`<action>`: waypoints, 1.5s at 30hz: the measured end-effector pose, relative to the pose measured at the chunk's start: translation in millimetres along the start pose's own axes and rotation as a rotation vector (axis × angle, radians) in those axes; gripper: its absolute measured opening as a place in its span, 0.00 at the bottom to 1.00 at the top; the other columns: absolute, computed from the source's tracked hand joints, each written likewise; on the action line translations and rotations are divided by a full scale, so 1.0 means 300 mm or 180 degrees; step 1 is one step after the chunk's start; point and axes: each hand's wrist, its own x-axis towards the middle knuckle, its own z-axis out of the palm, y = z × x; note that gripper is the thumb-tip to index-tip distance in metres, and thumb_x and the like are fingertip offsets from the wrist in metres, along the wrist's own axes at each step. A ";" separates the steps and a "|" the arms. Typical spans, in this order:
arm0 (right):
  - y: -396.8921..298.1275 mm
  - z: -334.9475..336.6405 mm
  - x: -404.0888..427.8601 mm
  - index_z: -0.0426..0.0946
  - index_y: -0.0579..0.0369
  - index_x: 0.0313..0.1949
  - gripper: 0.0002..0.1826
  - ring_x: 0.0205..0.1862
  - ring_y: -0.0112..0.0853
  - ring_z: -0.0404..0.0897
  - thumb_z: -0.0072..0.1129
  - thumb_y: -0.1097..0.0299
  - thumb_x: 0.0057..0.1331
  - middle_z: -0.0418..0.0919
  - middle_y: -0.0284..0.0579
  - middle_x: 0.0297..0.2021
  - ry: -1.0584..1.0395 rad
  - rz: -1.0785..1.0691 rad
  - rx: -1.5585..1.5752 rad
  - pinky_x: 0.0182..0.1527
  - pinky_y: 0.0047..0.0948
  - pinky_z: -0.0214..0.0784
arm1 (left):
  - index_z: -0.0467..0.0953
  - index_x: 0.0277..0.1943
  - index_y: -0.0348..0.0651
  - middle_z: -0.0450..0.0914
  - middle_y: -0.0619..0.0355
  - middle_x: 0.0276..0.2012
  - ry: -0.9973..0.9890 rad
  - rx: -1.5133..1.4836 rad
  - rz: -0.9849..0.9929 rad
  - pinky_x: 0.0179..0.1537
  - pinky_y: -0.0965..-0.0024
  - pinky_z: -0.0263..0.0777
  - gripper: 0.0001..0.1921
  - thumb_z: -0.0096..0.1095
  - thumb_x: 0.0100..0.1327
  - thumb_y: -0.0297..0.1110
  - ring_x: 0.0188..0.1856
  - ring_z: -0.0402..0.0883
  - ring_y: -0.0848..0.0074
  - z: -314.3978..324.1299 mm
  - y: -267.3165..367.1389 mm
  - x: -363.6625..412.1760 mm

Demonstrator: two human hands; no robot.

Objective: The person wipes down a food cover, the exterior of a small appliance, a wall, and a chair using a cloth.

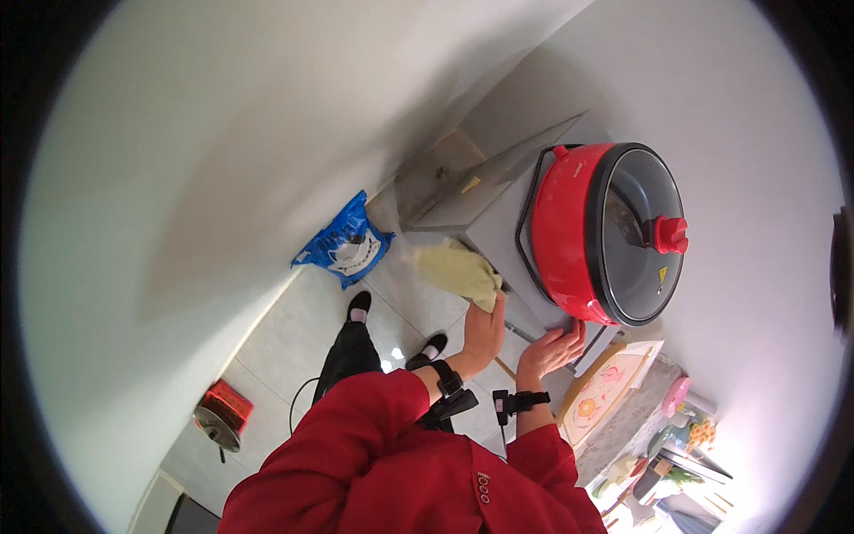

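Observation:
My left hand (483, 332) grips a pale yellow cloth (454, 270), which hangs beside the front edge of a grey cabinet-like unit (497, 230). On top of that unit stands a red electric cooking pot (567, 233) with a black rim. Its glass lid (630, 274) is on and has a red knob (670, 235). With fingers slightly bent, my right hand (552, 348) touches the lower near side of the pot; part of its fingertips is hidden there. A black band with a small device sits on each wrist.
A blue plastic bag (350, 243) leans against the wall on the tiled floor. Further along lie a red basket-like item (230, 404) and a round metal lid (217, 429). At lower right are a chair with a printed backrest (600, 394) and a cluttered marble-patterned table (620, 430).

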 end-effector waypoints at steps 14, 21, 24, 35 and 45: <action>0.245 -0.119 0.147 0.75 0.58 0.56 0.20 0.53 0.49 0.70 0.55 0.72 0.63 0.72 0.54 0.51 -0.0956 -0.1726 0.0776 0.57 0.47 0.61 | 0.72 0.55 0.27 0.78 0.42 0.49 0.1803 -0.0460 0.0652 0.55 0.60 0.65 0.31 0.39 0.76 0.54 0.50 0.75 0.58 0.148 -0.003 0.115; 0.226 -0.093 0.117 0.76 0.57 0.54 0.17 0.52 0.49 0.71 0.54 0.71 0.65 0.73 0.52 0.50 -0.0743 -0.1954 0.1090 0.57 0.47 0.62 | 0.67 0.62 0.29 0.75 0.38 0.56 0.1250 -0.0935 -0.1454 0.59 0.60 0.63 0.36 0.32 0.75 0.60 0.60 0.72 0.52 0.425 -0.441 -0.125; 0.263 -0.088 0.127 0.76 0.57 0.53 0.17 0.52 0.49 0.72 0.54 0.71 0.65 0.73 0.52 0.50 -0.0722 -0.1927 0.1003 0.57 0.46 0.62 | 0.70 0.60 0.29 0.76 0.35 0.53 0.0693 -0.1402 -0.1684 0.57 0.59 0.65 0.34 0.34 0.75 0.58 0.56 0.73 0.49 0.498 -0.296 -0.266; 0.276 -0.083 0.134 0.75 0.58 0.54 0.18 0.54 0.48 0.72 0.54 0.71 0.65 0.73 0.52 0.52 -0.0868 -0.1822 0.1217 0.57 0.44 0.64 | 0.65 0.65 0.30 0.70 0.43 0.63 0.1698 -0.0902 0.0868 0.65 0.64 0.58 0.30 0.37 0.77 0.52 0.65 0.67 0.59 0.185 0.081 0.033; 0.261 -0.090 0.116 0.74 0.59 0.56 0.18 0.56 0.48 0.71 0.52 0.72 0.66 0.72 0.53 0.53 -0.0950 -0.1897 0.1159 0.58 0.44 0.62 | 0.59 0.69 0.33 0.62 0.33 0.67 0.1069 -0.0711 -0.0663 0.69 0.59 0.52 0.30 0.33 0.77 0.50 0.70 0.58 0.45 0.391 -0.427 -0.096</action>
